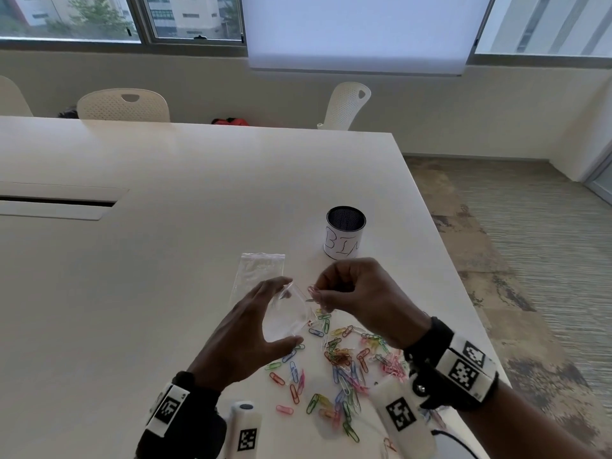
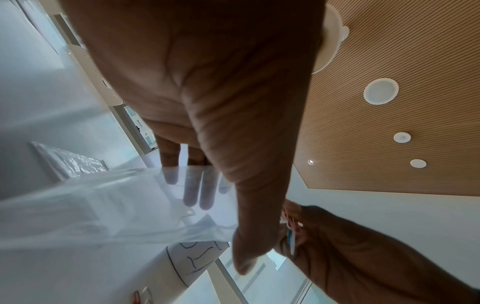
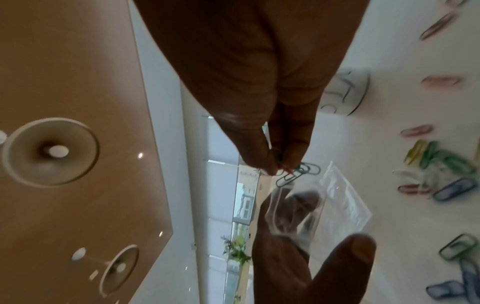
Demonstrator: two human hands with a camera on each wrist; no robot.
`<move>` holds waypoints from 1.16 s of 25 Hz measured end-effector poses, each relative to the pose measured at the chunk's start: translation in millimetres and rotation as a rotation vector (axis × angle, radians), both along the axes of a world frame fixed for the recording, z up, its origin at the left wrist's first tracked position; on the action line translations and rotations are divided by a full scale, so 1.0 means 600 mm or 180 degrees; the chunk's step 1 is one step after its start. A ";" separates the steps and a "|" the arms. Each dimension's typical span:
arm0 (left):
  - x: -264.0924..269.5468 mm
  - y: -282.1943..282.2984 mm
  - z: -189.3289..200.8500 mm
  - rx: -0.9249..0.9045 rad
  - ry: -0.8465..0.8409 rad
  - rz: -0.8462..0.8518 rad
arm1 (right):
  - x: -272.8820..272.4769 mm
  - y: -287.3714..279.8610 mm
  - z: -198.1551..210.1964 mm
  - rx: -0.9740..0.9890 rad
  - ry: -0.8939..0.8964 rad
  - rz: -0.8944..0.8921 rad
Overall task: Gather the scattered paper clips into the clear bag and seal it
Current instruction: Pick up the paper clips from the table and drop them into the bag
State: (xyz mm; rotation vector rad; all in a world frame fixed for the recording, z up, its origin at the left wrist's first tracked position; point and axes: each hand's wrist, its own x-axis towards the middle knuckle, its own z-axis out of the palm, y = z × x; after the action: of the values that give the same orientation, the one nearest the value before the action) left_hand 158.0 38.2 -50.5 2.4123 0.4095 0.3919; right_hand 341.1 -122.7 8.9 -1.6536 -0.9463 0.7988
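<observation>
My left hand (image 1: 261, 323) holds a small clear bag (image 1: 288, 316) above the white table (image 1: 132, 260), fingers behind it and thumb under it, its mouth facing right. My right hand (image 1: 351, 293) pinches a few paper clips (image 3: 298, 172) between thumb and fingers right at the bag's mouth (image 3: 293, 207). Many coloured paper clips (image 1: 344, 362) lie scattered on the table below and between both hands. In the left wrist view the bag (image 2: 124, 205) covers my fingertips (image 2: 200, 195), and the right hand (image 2: 350, 257) is close beside the thumb.
A second flat clear bag (image 1: 261, 270) lies on the table behind my left hand. A mesh cup labelled BIN (image 1: 344, 236) stands behind my right hand. The table's right edge (image 1: 440, 226) runs close by. White chairs (image 1: 126, 106) stand at the far side.
</observation>
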 end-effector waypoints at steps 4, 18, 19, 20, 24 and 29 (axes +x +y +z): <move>0.002 -0.001 0.000 0.0011 0.0011 -0.0003 | -0.042 0.027 0.011 -0.0014 -0.0498 -0.0242; -0.006 0.007 -0.001 -0.0083 -0.0008 0.0077 | 0.003 0.035 0.007 0.0072 -0.1067 -0.0473; -0.008 0.010 -0.002 -0.0093 -0.0027 0.0090 | 0.016 0.037 -0.006 -0.0056 -0.1184 -0.0512; -0.009 0.012 -0.002 -0.0101 -0.0044 0.0109 | 0.028 0.039 -0.021 -0.0237 -0.1343 -0.0477; -0.015 0.018 -0.003 -0.0136 -0.0062 0.0177 | 0.049 0.047 -0.077 -0.1065 -0.2048 0.0158; -0.019 0.022 -0.006 -0.0141 -0.0060 0.0173 | 0.040 0.055 -0.108 -0.1305 -0.2275 0.0619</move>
State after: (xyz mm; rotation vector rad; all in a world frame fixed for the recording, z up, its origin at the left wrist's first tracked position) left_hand 146.7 51.2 -54.4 2.3567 0.4714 0.4250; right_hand 365.1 -89.7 -55.7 -2.3014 -1.5266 0.5450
